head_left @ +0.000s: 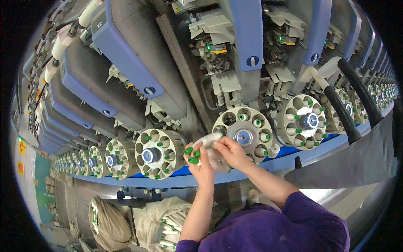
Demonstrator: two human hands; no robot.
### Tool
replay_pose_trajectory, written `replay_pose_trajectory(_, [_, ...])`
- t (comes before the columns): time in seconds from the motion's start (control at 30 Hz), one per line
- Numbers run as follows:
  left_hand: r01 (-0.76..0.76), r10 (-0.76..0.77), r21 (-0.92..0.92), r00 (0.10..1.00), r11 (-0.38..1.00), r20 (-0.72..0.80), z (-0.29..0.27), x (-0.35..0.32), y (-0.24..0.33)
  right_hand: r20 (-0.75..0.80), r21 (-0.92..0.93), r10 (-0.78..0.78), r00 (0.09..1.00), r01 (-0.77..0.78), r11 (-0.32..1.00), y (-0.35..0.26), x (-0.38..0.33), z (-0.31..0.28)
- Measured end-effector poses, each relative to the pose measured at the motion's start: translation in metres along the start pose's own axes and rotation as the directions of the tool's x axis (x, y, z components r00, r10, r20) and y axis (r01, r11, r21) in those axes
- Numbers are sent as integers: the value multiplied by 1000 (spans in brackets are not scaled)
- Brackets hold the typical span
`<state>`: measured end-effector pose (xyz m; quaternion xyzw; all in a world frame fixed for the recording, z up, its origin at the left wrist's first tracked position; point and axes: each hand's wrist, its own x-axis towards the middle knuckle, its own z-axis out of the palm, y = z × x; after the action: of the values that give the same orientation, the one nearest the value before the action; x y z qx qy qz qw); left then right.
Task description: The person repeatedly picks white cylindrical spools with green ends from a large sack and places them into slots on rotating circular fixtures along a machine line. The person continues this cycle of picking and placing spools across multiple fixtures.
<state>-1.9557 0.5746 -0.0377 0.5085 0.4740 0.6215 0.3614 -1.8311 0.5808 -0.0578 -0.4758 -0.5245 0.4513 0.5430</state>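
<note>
Several white yarn bobbins (211, 139) with green tube ends lie bunched in my left hand (204, 169), its fingers closed round them. My right hand (233, 152) has its fingers curled against the same bunch, thumb and fingertips on the white yarn. Just beyond the hands is a cream round bobbin magazine (218, 124) with a blue hub. Green-tipped bobbins stand in some of its pockets, and other pockets at its upper left look dark. My right hand and the bunch cover part of its lower left rim.
More round magazines (156, 154) line the machine to the left and right, above a blue rail (184, 181). Cloth sacks (110, 222) with bobbins stand below on the left. Black-and-white tubes (343, 112) and a grey panel (348, 168) jut in at right.
</note>
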Motion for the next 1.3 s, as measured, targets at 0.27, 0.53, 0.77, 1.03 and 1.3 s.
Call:
replay_pose_trajectory(0.27, [-189, 173, 118, 976, 975, 130, 20, 5, -4, 431, 377, 265, 863, -439, 816, -19, -2, -48])
replay_pose_trajectory(0.53, [134, -94, -313, 986, 940, 140, -3, 2, 12, 349, 624, 123, 929, -328, 710, -42, -9, -55])
replay_pose_trajectory(0.77, [205, -331, -673, 942, 711, -63, -47, 11, 45, 639, -361, 362, 678, -151, 920, -15, -37, -38])
replay_pose_trajectory(1.03, [193, -506, -744, 834, 640, -220, -49, -7, 17, 233, -347, 168, 958, -79, 934, 45, -38, -87])
replay_pose_trajectory(1.3, [247, -611, -814, 776, 525, -158, -34, -18, 21, 95, 372, 324, 941, -336, 865, -3, -13, -115])
